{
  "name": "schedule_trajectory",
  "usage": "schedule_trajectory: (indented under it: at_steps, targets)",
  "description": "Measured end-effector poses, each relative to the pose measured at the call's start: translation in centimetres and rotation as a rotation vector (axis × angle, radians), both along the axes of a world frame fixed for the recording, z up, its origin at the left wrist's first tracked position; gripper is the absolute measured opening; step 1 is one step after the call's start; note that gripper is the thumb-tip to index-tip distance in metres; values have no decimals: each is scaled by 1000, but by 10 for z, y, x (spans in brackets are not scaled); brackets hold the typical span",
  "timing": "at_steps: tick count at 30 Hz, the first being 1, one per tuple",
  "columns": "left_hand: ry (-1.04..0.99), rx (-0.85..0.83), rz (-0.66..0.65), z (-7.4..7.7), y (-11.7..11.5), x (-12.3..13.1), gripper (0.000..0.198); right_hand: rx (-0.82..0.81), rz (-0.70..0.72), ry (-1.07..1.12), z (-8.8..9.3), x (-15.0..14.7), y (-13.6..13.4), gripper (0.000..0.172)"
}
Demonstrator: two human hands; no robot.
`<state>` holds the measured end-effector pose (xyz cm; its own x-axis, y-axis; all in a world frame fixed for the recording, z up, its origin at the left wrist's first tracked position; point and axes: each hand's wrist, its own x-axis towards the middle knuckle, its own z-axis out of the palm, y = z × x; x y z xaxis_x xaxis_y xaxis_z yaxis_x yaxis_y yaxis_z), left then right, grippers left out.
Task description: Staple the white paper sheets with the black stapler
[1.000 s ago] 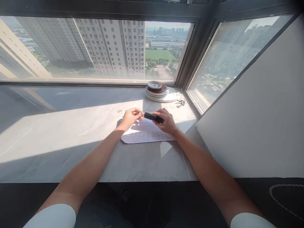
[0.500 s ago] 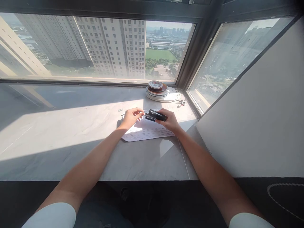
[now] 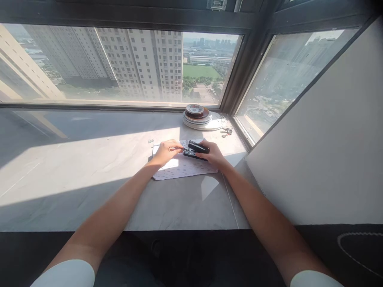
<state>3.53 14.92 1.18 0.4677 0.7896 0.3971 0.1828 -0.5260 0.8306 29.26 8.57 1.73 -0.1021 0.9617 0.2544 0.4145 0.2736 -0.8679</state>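
My right hand (image 3: pixel 213 154) grips a black stapler (image 3: pixel 197 149) whose top arm is hinged up from its base. It hovers just above a white printed sheet of paper (image 3: pixel 182 165) lying on the grey window ledge (image 3: pixel 89 159). My left hand (image 3: pixel 165 151) is pinched at the stapler's front end, fingertips touching its open mouth. Whatever the fingertips hold is too small to make out. Both forearms reach forward from white sleeves.
A stack of plates (image 3: pixel 200 117) stands at the ledge's back right corner, with a bunch of keys (image 3: pixel 226 131) beside it. A small strip of staples (image 3: pixel 150 140) lies left of the paper. A white wall panel (image 3: pixel 323 151) rises on the right. Windows run along the back.
The stapler's top arm has swung up from its base. Both hands have dropped slightly toward the paper, and the left fingertips have moved into the stapler's front.
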Motion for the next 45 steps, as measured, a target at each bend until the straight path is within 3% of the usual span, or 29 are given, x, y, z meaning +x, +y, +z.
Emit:
schedule_trajectory:
  at_steps: [3, 9, 14, 20, 24, 27, 28, 30, 33, 36, 40, 45]
  targets:
    - [23, 58, 13, -1, 2, 0, 18, 5, -5, -23, -1, 3, 1, 36]
    - [-53, 28, 229, 0, 6, -1, 26, 14, 68, -116, 4, -2, -5, 31]
    - [-101, 51, 33, 6, -6, 3, 29, 85, 203, -215, 14, -9, -10, 27]
    - [-144, 86, -5, 22, -23, 5, 31, 484, 49, -170, 23, -27, -14, 28]
    - [-193, 137, -76, 25, -30, 7, 28, 587, 110, -182, 26, -39, -19, 15]
    - [-178, 168, -130, 21, -28, 6, 29, 599, 73, -150, 27, -37, -21, 14]
    - [-170, 174, -112, 19, -23, 4, 30, 596, 21, -128, 26, -32, -19, 13]
    - [-145, 196, 63, 16, -10, -5, 32, 559, -140, -106, 20, -18, -12, 11]
    - [25, 260, 591, 9, 16, -26, 24, 380, -426, -169, 3, 16, 6, 12]
    - [387, 216, 868, 1, 33, -44, 29, 116, -569, -215, -15, 47, 22, 12]
    - [638, 88, 852, -8, 38, -53, 38, 56, -611, -255, -26, 64, 29, 11]
    - [489, 81, 795, -16, 43, -57, 26, 58, -636, -299, -30, 65, 33, 14]
